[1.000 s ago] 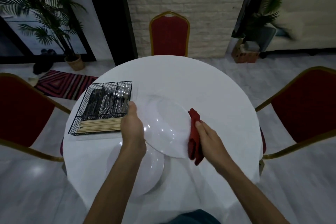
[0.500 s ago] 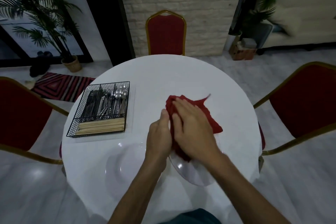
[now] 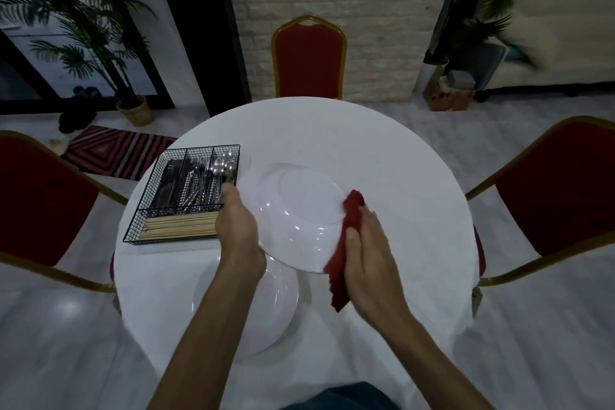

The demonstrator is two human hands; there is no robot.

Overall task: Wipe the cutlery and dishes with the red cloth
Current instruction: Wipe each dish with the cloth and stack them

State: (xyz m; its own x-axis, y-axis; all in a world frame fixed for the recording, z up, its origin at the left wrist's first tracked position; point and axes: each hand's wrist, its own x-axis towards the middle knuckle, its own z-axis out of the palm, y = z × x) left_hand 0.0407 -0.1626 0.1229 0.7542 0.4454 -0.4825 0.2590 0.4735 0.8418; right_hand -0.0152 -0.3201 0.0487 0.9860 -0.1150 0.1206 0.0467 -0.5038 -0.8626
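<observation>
Two bare arms fill the lower half of the frame. The left forearm (image 3: 206, 326) comes in from the bottom edge left of centre, and the right forearm (image 3: 429, 353) from the lower right. Both are slim and uncovered along all the length that shows. The left hand (image 3: 238, 230) and right hand (image 3: 369, 253), at mid-frame, are bare too. The right thumb (image 3: 351, 238) shows a short, plain nail. At the bottom centre, between the forearms, lies a patch of dark blue-grey clothing (image 3: 342, 398) with a rounded upper edge. Which garment it is cannot be told.
</observation>
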